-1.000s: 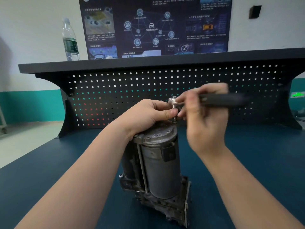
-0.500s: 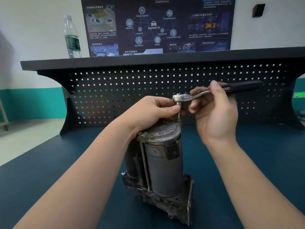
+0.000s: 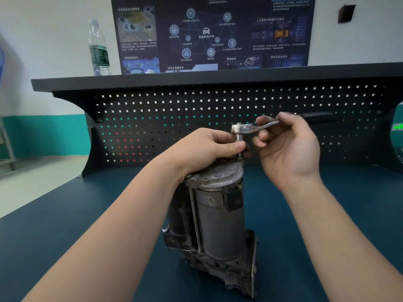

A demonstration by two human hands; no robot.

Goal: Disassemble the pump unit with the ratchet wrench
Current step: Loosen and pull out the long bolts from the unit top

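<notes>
Dark blue matting covers the surface [image 3: 65, 225], and the grey metal pump [image 3: 218, 214] stands upright on it near the middle, on its rough cast base, with nothing clamping it down. That is the first risk: the unit is tall on a narrow base, so a hard sideways pull on the wrench could tip it or skid it across the mat.

The left hand [image 3: 202, 149] rests on the pump's top cap, its thumb and fingers pinching the thin shaft below the wrench head. It steadies the bit more than the body, so it may not stop a tilt. Those fingers also sit right beside the fastener and could be nipped if the tool jumps.

The right hand [image 3: 285, 144] is curled round the ratchet wrench [image 3: 250, 127], which lies level and points right, its dark grip partly lost against the pegboard [image 3: 152, 127]. The hold is close to the head, so leverage looks poor.

The bit stands upright at the right edge of the cap; whether it is fully seated in the fastener cannot be told. If it sits shallow or leans, it could cam out and round the head. A loosened screw could then drop and roll off the surface.
</notes>
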